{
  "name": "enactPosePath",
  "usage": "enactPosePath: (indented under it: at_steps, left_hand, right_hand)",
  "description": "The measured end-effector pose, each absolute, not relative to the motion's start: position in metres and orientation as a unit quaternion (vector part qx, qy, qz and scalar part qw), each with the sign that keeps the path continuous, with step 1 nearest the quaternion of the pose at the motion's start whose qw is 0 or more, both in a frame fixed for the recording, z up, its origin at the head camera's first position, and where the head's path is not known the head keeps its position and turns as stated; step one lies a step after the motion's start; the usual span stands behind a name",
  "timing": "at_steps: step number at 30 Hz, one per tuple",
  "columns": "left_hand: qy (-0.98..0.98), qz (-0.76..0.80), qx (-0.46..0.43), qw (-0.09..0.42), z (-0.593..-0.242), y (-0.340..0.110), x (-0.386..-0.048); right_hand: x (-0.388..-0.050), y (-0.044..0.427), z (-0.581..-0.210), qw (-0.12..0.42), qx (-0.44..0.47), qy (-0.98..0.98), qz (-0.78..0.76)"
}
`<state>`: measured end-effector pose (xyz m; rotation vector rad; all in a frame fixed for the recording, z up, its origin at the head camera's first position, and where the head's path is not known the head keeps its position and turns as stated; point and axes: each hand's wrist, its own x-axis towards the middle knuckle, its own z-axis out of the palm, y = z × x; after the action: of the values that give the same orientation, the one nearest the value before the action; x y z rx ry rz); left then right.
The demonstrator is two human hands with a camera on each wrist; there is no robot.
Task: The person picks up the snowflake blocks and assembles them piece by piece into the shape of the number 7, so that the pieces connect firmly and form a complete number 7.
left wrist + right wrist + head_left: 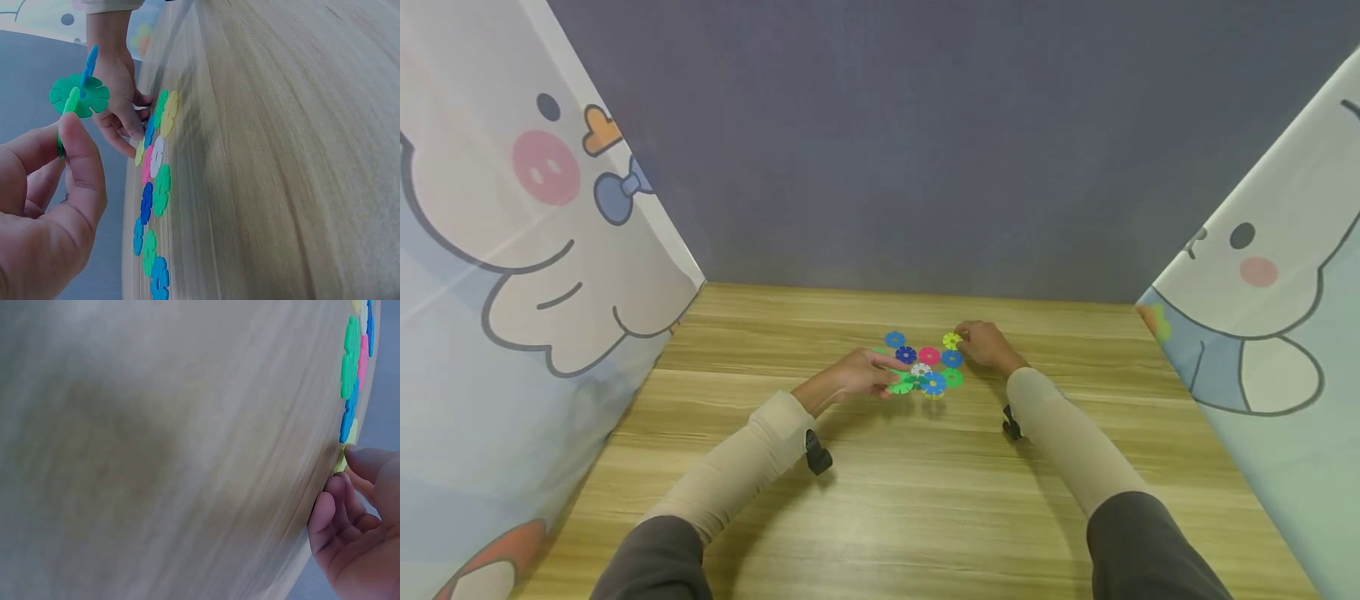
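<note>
My left hand (859, 373) is raised above the table, thumb and fingers pinching a light green notched flower disc (71, 103). Slotted into it is a darker green disc (97, 99), with a blue disc (91, 61) standing out from that one, so the three form one joined piece. At the far right of a loose group of discs, my right hand (990, 346) pinches the edge of a yellow disc (340, 464) lying at the tabletop. Part of that disc is hidden by the fingertips in the right wrist view.
Several loose discs lie flat on the wooden table (880, 500), among them a pink one (929, 356), a white one (157, 156) and a dark blue one (906, 355). A grey panel (880, 150) rises behind, and printed cartoon panels (460, 275) flank both sides.
</note>
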<state>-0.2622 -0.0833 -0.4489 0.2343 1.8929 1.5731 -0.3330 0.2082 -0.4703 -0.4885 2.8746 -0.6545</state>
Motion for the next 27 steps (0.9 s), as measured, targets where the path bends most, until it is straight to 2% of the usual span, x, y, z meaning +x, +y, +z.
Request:
enactPosePath:
  at_steps: [15, 19, 27]
  left_hand:
    - [0.726, 0.602, 0.081, 0.323, -0.450, -0.082, -0.264]
    - [0.724, 0.605, 0.075, 0.324, -0.448, -0.081, -0.263]
    - [0.719, 0.609, 0.080, 0.325, -0.446, -0.083, -0.262]
  right_hand:
    - [-0.334, 0.213, -0.474, 0.070, -0.130, 0.960, -0.237]
    - [-0.333, 0.218, -0.473, 0.065, -0.144, 0.956, -0.247]
    - [-0.328, 0.225, -0.470, 0.012, -0.187, 0.951, -0.244]
